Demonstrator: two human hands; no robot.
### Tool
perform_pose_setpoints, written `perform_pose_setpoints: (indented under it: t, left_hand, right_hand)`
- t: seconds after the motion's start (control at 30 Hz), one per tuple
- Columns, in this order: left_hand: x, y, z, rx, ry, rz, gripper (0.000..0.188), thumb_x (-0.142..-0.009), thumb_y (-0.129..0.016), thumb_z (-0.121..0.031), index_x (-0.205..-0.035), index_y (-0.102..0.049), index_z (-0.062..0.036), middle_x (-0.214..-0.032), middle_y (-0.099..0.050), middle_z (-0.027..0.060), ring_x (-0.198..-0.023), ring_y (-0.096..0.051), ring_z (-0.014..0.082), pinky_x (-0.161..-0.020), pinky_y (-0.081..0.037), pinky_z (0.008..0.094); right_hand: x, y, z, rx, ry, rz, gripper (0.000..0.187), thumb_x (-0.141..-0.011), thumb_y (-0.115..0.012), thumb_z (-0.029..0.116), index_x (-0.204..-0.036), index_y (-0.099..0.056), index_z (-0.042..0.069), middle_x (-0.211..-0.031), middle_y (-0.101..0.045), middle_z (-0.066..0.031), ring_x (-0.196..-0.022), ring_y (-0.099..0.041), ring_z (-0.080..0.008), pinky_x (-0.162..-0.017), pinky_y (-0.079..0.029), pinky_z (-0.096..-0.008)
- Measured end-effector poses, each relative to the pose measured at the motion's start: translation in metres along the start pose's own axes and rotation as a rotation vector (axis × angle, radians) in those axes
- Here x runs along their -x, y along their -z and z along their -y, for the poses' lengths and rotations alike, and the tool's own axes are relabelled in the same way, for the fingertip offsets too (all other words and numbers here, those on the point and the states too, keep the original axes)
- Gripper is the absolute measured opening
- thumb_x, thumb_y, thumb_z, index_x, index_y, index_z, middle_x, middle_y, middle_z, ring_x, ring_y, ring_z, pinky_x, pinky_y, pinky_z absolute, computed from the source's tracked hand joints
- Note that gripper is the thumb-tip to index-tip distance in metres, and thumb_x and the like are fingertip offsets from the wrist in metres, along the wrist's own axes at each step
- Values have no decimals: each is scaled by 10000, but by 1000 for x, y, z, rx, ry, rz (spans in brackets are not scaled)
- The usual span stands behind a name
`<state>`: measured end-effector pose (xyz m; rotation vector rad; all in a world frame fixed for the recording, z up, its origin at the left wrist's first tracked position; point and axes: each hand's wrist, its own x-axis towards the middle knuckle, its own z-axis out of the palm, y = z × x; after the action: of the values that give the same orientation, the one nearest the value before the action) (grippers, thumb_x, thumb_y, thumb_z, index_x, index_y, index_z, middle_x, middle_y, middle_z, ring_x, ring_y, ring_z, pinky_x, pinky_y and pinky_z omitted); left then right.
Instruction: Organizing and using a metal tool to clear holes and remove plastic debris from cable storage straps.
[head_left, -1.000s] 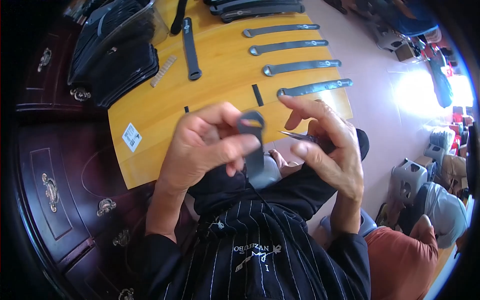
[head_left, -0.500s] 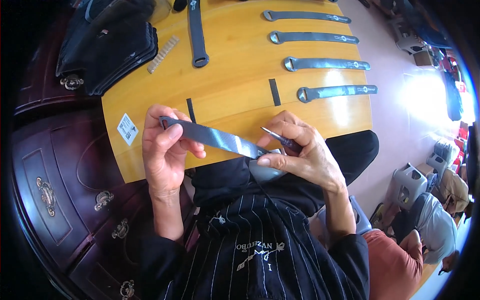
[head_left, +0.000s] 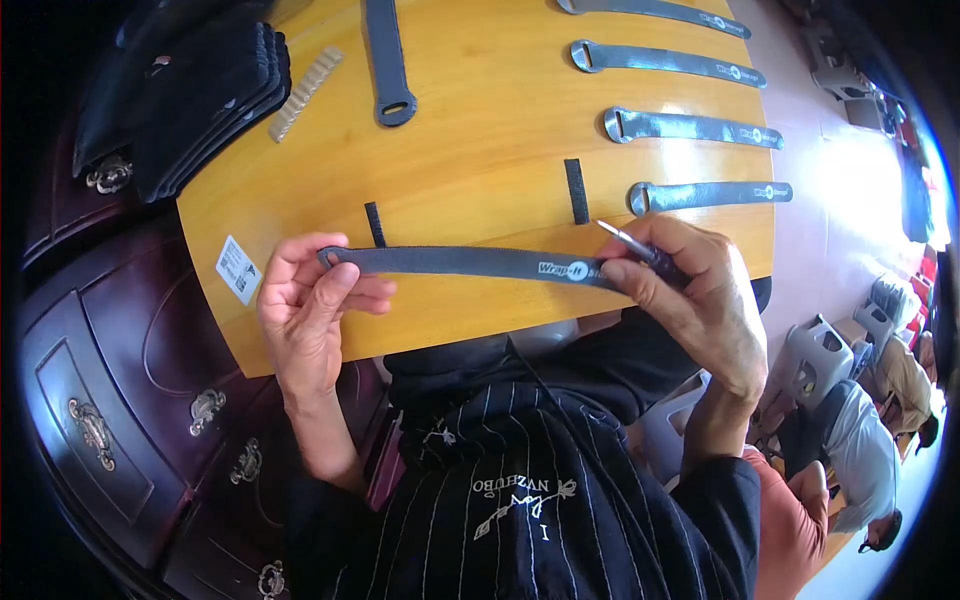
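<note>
Between my two hands a dark grey hook-and-loop strap (head_left: 460, 262) is stretched out flat over the table's near edge. My left hand (head_left: 315, 305) pinches its slotted, rounded end between thumb and fingers. My right hand (head_left: 700, 290) grips the printed end with the thumb on top. Tucked in that same hand is a pointed metal tool with a dark handle (head_left: 630, 243), its tip toward the upper left. Two short black strips lie beyond the held strap: a left strip (head_left: 375, 224) and a right strip (head_left: 577, 190).
Several matching straps (head_left: 690, 127) lie in a column on the right of the yellow table (head_left: 480, 120). Another strap (head_left: 390, 60) lies farther back. At the left are stacked black fabric pieces (head_left: 200, 110), a row of small beige pieces (head_left: 306, 95) and a white label (head_left: 239, 270). Dark drawers (head_left: 90, 400) stand alongside.
My hands have moved apart, and the strap is now straighter and nearly level. My right hand has shifted right with the pointed tool. The view has moved slightly closer to the table.
</note>
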<state>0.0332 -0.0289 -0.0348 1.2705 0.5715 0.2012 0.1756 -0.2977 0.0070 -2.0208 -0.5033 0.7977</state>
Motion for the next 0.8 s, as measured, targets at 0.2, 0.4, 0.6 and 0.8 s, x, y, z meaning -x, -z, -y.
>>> perform_pose_setpoints:
  t: [0.2,0.4,0.6,0.8]
  left_hand:
    - [1,10,9,43,-142,71,186,-947,-555,-59,-1092,-542,56,-871,-673,168,-728,-707,283,-605,-609,338]
    - [-2,-1,5,44,-102,-124,209,-966,-542,-129,-1067,-571,52,-855,-680,176,-717,-695,246,-591,-573,296]
    - [-10,0,-2,-130,-100,-174,166,-944,-587,-108,-999,-613,46,-841,-675,152,-625,-648,174,-502,-490,237]
    - [-20,-7,4,-269,-175,-186,172,-890,-654,-46,-1044,-634,29,-837,-672,119,-609,-618,121,-492,-451,201]
  right_hand:
    - [-9,1,0,-28,-82,-87,192,-880,-684,187,-884,-625,4,-662,-619,-59,-541,-615,-112,-477,-448,-256]
    - [-18,4,-9,-92,3,-113,201,-866,-702,195,-894,-642,5,-616,-588,-29,-536,-515,-74,-510,-413,-233]
    - [-34,5,-15,-110,20,-114,234,-885,-682,229,-891,-663,-4,-609,-575,-36,-574,-518,-78,-555,-421,-261]
    - [-42,3,-11,131,35,-256,225,-887,-673,210,-901,-672,-14,-649,-579,-89,-608,-578,-182,-578,-437,-313]
